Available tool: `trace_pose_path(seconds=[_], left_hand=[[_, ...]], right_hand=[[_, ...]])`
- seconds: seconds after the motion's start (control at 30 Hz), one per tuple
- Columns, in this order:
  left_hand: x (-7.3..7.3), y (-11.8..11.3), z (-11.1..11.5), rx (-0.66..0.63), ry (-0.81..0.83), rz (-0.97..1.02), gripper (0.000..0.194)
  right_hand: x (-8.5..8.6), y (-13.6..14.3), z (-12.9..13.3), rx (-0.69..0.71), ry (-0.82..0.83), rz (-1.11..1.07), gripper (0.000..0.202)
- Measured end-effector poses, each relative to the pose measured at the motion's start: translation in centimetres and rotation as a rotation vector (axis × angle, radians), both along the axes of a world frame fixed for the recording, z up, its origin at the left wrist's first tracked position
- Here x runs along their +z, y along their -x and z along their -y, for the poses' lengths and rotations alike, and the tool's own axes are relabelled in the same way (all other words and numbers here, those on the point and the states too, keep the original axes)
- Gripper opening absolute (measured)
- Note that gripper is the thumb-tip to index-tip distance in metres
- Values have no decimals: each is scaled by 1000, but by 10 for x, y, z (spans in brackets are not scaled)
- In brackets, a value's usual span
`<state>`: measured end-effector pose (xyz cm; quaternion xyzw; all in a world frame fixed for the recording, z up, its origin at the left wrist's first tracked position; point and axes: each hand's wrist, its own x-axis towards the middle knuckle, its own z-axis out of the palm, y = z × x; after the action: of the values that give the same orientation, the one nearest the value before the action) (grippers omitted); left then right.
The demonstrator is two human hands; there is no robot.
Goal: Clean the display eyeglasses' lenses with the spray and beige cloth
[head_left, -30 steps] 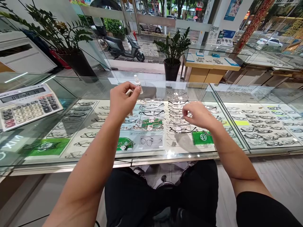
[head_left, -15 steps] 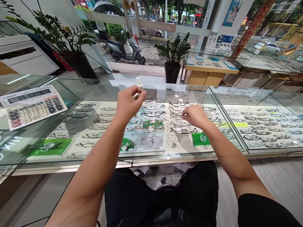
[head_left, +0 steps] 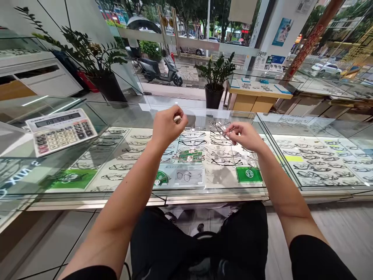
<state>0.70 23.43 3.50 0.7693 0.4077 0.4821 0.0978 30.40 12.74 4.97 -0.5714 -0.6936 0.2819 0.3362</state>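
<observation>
My left hand (head_left: 171,122) is closed in a fist above the glass counter, with a small whitish thing (head_left: 177,119) showing between its fingers; what it is I cannot make out. To the right, my right hand (head_left: 243,135) pinches a pair of eyeglasses (head_left: 220,127) with clear lenses, tilted above the counter. Fingers hide part of that frame. Beneath both hands, rows of eyeglasses (head_left: 192,142) lie in the display case (head_left: 218,181), among them a dark-rimmed pair (head_left: 226,162) below my right hand.
A calculator (head_left: 61,132) rests on the glass at the left. Inside the case are a green card (head_left: 249,174) and a picture of glasses (head_left: 189,176). Beyond the counter stand potted plants (head_left: 215,93) and another display table (head_left: 250,93). More frames (head_left: 320,155) fill the right-hand case.
My right hand has risen slightly and now holds eyeglasses. My left fist has shifted right in view; the white spray bottle seen behind it earlier no longer shows. The whole view has shifted slightly.
</observation>
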Motion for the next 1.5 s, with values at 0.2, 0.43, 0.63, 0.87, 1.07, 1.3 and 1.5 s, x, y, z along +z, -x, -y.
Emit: trace_pose_path(seconds=[0.2, 0.43, 0.63, 0.87, 1.07, 1.3, 1.5], left_hand=[[84, -13, 17, -197, 2, 100, 17], [138, -28, 47, -493, 255, 205, 26], [127, -32, 47, -599, 390, 303, 32], [122, -32, 35, -672, 476, 372, 41], [122, -35, 37, -651, 447, 487, 39], [119, -39, 33, -658, 416, 481, 38], [119, -38, 28, -633, 463, 461, 34]], right_hand=[[85, 33, 9, 31, -311, -10, 10], [119, 65, 30, -13, -699, 3, 7], [113, 67, 27, -160, -934, 281, 20], [108, 70, 14, -113, -936, 311, 26], [106, 75, 5, -36, -813, -282, 9], [102, 68, -16, 134, -512, -572, 19], [106, 64, -17, 126, -376, -625, 17]])
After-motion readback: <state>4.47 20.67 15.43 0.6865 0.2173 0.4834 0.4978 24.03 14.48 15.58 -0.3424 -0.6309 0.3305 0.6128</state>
